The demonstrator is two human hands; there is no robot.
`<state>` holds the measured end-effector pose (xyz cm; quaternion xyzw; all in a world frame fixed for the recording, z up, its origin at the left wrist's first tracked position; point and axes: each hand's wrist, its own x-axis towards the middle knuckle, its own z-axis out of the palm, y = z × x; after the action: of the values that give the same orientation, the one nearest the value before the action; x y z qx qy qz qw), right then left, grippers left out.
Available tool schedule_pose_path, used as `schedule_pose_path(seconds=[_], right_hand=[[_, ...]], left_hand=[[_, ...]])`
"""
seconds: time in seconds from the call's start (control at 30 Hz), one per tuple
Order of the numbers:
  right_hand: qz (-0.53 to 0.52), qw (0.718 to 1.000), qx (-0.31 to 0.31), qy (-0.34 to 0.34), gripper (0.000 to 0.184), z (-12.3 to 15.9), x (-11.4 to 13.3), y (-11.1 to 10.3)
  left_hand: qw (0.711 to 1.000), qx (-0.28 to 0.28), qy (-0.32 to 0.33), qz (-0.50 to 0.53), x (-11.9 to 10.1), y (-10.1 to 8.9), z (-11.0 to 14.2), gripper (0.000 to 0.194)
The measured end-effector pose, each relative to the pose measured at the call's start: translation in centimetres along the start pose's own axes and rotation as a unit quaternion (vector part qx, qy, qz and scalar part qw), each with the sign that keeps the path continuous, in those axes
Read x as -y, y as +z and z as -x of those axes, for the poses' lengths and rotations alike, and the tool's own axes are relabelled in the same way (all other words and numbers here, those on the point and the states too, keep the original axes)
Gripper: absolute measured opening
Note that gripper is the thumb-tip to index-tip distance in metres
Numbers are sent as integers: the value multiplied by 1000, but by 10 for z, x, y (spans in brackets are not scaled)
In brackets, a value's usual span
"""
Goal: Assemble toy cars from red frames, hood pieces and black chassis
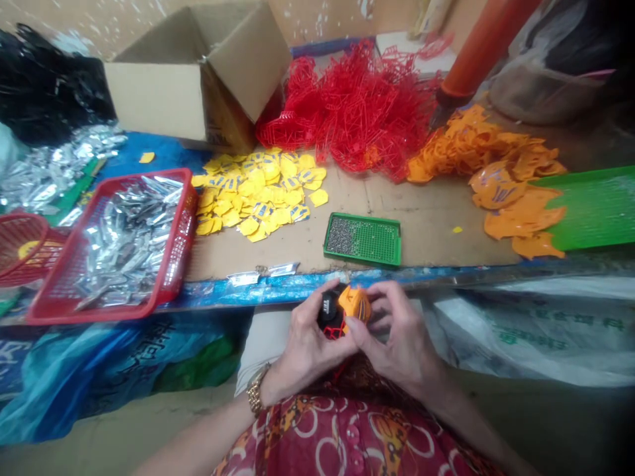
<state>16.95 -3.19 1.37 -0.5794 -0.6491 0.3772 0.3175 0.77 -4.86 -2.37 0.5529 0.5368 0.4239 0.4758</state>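
**Together, left hand (306, 327) and right hand (404, 330) clasp one black-and-orange piece (350, 303)**

That single piece is held before the person's torso, just off the table's (431, 221) near edge. On the table stand one cardboard box (153, 99), one rectangular red basket (171, 268) of silver pieces (126, 231) and one small green tray (364, 259) of grey beads (340, 235). Two silver strips (243, 277) lie along the edge. The yellow heap (262, 192), red lattice heap (367, 106) and orange heap (496, 149) defy counting.

The piece lies crosswise, black lettered end to the left, orange end to the right; its long axis runs roughly left to right, though fingers cover part. The left hand curls round the black end, the right hand's thumb and bent fingers pinch the orange end.
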Motion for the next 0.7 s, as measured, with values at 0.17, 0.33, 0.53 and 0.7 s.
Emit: schedule_pose_path(seconds=[0.17, 0.33, 0.53, 0.7], right_hand=[[-72, 995, 7, 62, 42, 7, -1, 6], [-121, 992, -12, 47, 45, 8, -2, 9], [-292, 955, -51, 26, 43, 2, -23, 9], [-381, 924, -23, 32, 62, 9, -38, 17]], left_hand=[[999, 8, 37, -28, 0, -2, 5, 79], [999, 27, 31, -32, -11, -3, 4, 78], [994, -1, 48, -103, -15, -1, -5, 73], [947, 16, 164, -275, -25, -8, -17, 70]])
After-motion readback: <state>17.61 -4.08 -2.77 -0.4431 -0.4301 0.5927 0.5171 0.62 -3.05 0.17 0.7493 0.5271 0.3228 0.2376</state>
